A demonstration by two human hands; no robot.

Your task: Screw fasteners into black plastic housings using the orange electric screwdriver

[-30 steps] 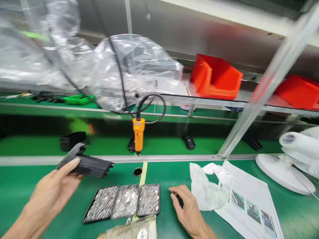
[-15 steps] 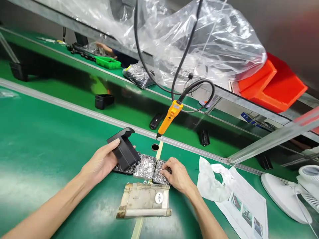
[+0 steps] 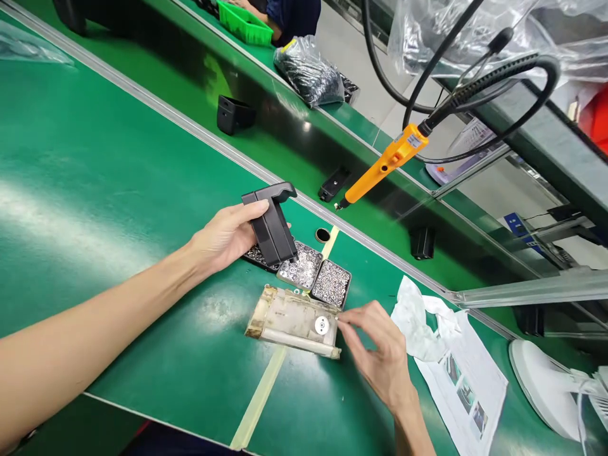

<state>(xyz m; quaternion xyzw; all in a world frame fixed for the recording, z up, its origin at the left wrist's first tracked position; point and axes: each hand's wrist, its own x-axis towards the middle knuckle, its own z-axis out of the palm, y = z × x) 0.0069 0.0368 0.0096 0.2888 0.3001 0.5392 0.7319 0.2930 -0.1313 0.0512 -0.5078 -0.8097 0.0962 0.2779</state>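
Observation:
My left hand [image 3: 230, 237] grips a black plastic housing [image 3: 273, 228], tilted above the trays, thumb on its near face. My right hand [image 3: 380, 348] has thumb and forefinger pinched at the right edge of a worn, taped plate [image 3: 289, 320]; a tiny bright piece seems to be between the fingertips, too small to name. On the plate sits a white round disc [image 3: 322, 325]. Behind it stand a tray of small metal parts [image 3: 331, 283], a tray of washer-like parts [image 3: 304, 263] and a third tray [image 3: 260, 254], partly hidden by the housing.
An orange electric screwdriver [image 3: 384, 166] hangs on a black cable behind the trays. A small dark round cup [image 3: 322, 235] stands near the rail. To the right lie a white cloth [image 3: 418, 323], a printed sheet [image 3: 468, 386] and a white fan base [image 3: 541, 386]. Another person's sleeve [image 3: 292, 19] shows across the bench.
My right hand has left the right-hand tray of metal parts and come toward me, to the plate's right edge. My left hand still holds the housing. The camera view has tilted downward and turned.

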